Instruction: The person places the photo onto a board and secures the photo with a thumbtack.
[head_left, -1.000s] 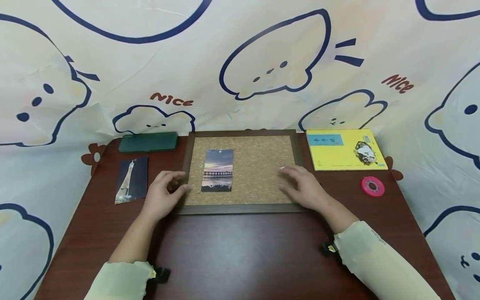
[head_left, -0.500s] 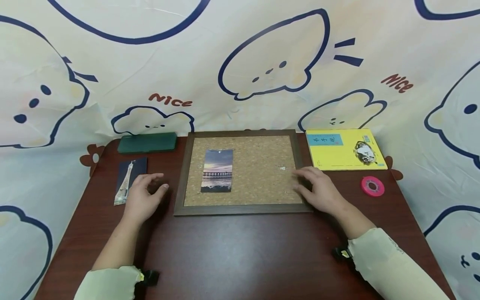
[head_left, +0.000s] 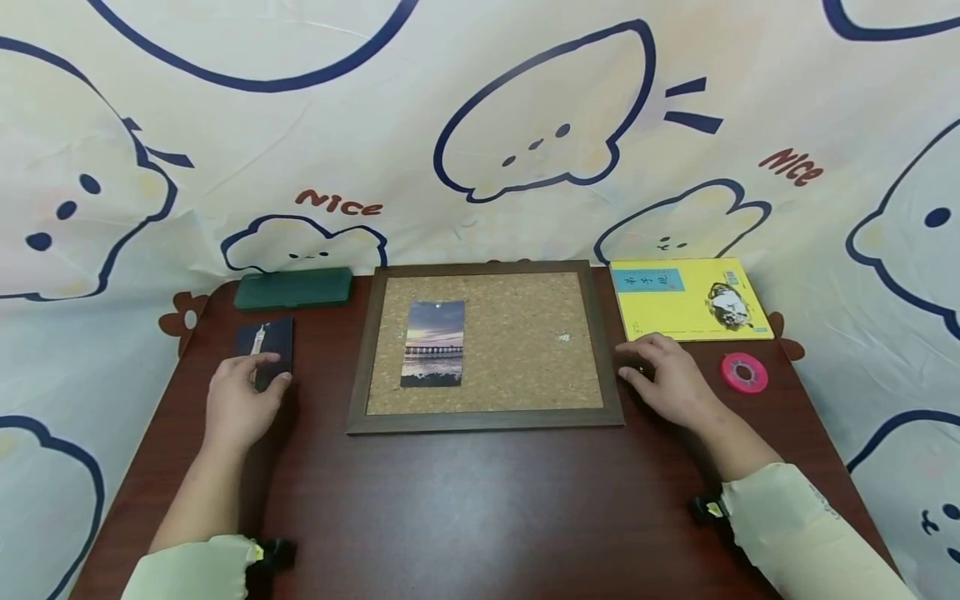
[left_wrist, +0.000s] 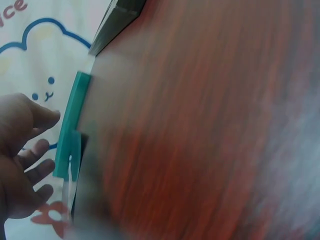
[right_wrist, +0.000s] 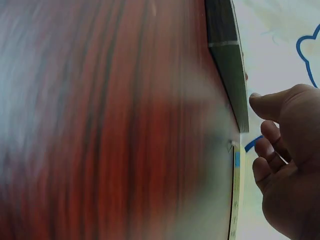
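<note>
My left hand (head_left: 243, 407) hovers over the lower part of the dark tower photo (head_left: 279, 340), fingers loosely bent; whether it touches the photo I cannot tell. In the left wrist view the hand (left_wrist: 22, 160) has its fingers apart, holding nothing. Beside the right edge of the framed cork board (head_left: 517, 350) is my right hand (head_left: 671, 387), relaxed and just below the yellow book (head_left: 690, 312). The right wrist view shows that hand (right_wrist: 295, 155) with nothing in its fingers. A pier photo (head_left: 433, 343) lies on the board's left half, with a small pin at its top.
A green case (head_left: 292, 288) lies at the back left of the brown table (head_left: 465, 508). On the right is a pink round container (head_left: 744, 372). Cloth printed with cartoon shapes (head_left: 525, 158) hangs behind the table. A small pale spot is on the cork's right side.
My left hand has moved left from the board's edge to over the tower photo. My right hand has moved right, off the board, to beside its frame.
</note>
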